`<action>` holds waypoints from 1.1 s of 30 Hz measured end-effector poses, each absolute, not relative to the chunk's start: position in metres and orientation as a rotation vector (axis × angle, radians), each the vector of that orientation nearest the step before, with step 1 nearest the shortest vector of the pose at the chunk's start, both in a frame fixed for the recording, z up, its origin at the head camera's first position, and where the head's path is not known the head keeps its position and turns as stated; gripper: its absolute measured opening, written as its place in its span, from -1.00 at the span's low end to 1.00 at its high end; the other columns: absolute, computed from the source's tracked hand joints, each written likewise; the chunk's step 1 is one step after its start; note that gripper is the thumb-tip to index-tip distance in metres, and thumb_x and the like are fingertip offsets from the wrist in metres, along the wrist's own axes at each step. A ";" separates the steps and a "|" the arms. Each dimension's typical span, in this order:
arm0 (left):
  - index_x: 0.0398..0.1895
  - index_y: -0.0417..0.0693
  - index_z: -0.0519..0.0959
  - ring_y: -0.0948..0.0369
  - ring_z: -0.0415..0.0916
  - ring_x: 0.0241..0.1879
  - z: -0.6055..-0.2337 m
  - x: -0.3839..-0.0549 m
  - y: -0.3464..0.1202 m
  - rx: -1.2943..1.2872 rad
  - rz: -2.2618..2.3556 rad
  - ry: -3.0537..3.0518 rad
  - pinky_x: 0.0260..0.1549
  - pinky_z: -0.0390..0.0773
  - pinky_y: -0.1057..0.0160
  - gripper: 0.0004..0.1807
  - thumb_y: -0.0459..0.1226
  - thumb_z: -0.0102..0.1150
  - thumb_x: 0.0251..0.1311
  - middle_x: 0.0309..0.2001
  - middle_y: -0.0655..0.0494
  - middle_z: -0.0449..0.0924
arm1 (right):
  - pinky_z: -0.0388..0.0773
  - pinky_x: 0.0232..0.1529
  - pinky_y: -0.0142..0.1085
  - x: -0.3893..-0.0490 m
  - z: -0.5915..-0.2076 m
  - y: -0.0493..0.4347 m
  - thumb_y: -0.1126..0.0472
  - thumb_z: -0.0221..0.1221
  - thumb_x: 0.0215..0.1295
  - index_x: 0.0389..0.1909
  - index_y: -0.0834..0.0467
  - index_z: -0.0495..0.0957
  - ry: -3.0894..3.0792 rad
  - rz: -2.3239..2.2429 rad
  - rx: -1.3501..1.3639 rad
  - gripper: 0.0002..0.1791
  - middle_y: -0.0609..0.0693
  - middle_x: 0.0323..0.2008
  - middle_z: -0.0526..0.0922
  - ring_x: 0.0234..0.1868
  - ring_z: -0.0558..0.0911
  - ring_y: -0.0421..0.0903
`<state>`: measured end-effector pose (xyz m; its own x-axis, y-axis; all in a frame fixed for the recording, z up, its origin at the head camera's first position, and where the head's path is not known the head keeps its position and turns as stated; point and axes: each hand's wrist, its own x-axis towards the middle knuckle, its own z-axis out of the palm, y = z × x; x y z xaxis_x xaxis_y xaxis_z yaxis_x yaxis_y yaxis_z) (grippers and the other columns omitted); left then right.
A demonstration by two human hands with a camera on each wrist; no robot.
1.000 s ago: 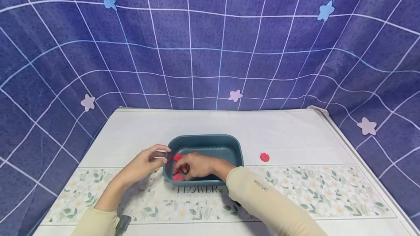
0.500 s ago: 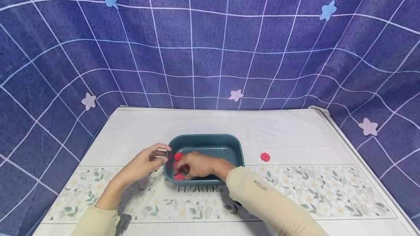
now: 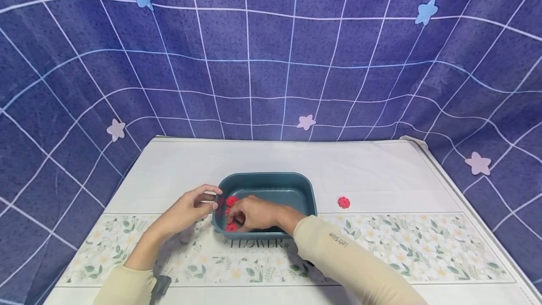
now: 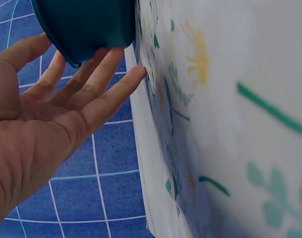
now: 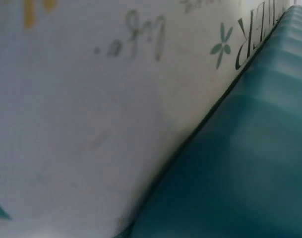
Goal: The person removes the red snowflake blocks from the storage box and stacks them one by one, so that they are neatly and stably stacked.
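A dark teal rectangular box (image 3: 292, 196) stands on the table in the head view. My left hand (image 3: 192, 208) is at its left end, fingers loosely extended; in the left wrist view the fingertips (image 4: 111, 55) touch the outer wall near the rim. My right hand (image 3: 256, 213) reaches inside with bent fingers, down at the left end. Red flower-shaped discs lie there: a far disc (image 3: 231, 201), a middle disc (image 3: 227, 211) partly covered by the fingers, and a near disc (image 3: 231, 227) right at the fingertips. I cannot tell whether the right fingers pinch one.
Another red flower-shaped disc (image 3: 344, 202) lies on the table to the right of the box. A white cloth (image 3: 360, 168) with a floral band (image 3: 406, 244) covers the table. Blue gridded curtains (image 3: 271, 79) with stars hang behind and at both sides.
The right fingers have shifted slightly inside the box, and a red disc between the far and near ones now shows. The left hand has stayed at the box's left end.
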<state>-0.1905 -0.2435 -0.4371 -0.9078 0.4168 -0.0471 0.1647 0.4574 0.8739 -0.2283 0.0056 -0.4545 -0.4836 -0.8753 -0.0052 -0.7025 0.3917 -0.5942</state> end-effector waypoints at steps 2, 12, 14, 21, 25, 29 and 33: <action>0.36 -0.12 0.42 -0.14 0.59 0.24 -0.437 -0.191 -0.244 0.502 1.430 2.452 -0.06 0.64 0.14 -0.54 -0.18 0.16 0.50 0.28 -0.30 0.57 | 0.45 -0.34 -0.60 -0.228 -0.454 0.007 0.22 0.45 0.25 -0.09 0.07 0.74 2.347 -0.782 -1.375 -0.78 -0.12 -0.39 0.64 -0.44 0.47 -0.40; 0.37 -0.08 0.42 -0.11 0.59 0.24 -0.438 -0.190 -0.243 0.470 1.426 2.454 -0.04 0.65 0.06 -0.55 -0.18 0.15 0.51 0.28 -0.30 0.56 | 0.46 -0.26 -0.57 -0.229 -0.450 0.011 0.16 0.46 0.22 -0.09 0.07 0.72 2.386 -0.800 -1.357 -0.75 -0.06 -0.28 0.66 -0.33 0.52 -0.32; 0.37 -0.07 0.42 -0.11 0.60 0.24 -0.439 -0.189 -0.243 0.469 1.415 2.464 -0.03 0.64 0.08 -0.56 -0.18 0.15 0.51 0.28 -0.30 0.57 | 0.45 -0.25 -0.57 -0.229 -0.448 0.012 0.17 0.45 0.22 -0.09 0.08 0.72 2.387 -0.817 -1.356 -0.75 -0.05 -0.27 0.66 -0.31 0.53 -0.28; 0.34 -0.02 0.45 -0.11 0.61 0.22 -0.438 -0.189 -0.244 0.447 1.412 2.471 -0.03 0.64 0.04 -0.58 -0.21 0.16 0.49 0.27 -0.27 0.59 | 0.46 -0.25 -0.56 -0.230 -0.436 0.019 0.18 0.45 0.16 -0.10 0.07 0.71 2.410 -0.882 -1.340 -0.73 -0.07 -0.27 0.65 -0.30 0.54 -0.27; 0.34 -0.01 0.45 -0.10 0.62 0.22 -0.438 -0.189 -0.245 0.442 1.411 2.474 0.00 0.65 0.02 -0.59 -0.20 0.17 0.49 0.27 -0.27 0.59 | 0.48 -0.24 -0.55 -0.235 -0.426 0.026 0.18 0.45 0.15 -0.09 0.08 0.71 2.441 -0.886 -1.350 -0.71 -0.06 -0.27 0.64 -0.28 0.55 -0.25; 0.35 -0.01 0.44 -0.10 0.61 0.23 -0.439 -0.190 -0.245 0.446 1.420 2.460 0.04 0.66 -0.02 -0.57 -0.18 0.17 0.49 0.27 -0.27 0.58 | 0.50 -0.21 -0.52 -0.238 -0.418 0.036 0.17 0.43 0.17 -0.07 0.06 0.69 2.467 -0.876 -1.321 -0.71 -0.09 -0.23 0.63 -0.23 0.56 -0.25; 0.37 -0.03 0.43 -0.11 0.60 0.23 -0.440 -0.190 -0.243 0.454 1.423 2.451 0.05 0.67 -0.04 -0.55 -0.17 0.16 0.50 0.27 -0.28 0.58 | 0.53 -0.16 -0.48 -0.240 -0.413 0.047 0.18 0.42 0.17 -0.06 0.03 0.69 2.477 -0.893 -1.285 -0.71 -0.12 -0.21 0.63 -0.19 0.57 -0.24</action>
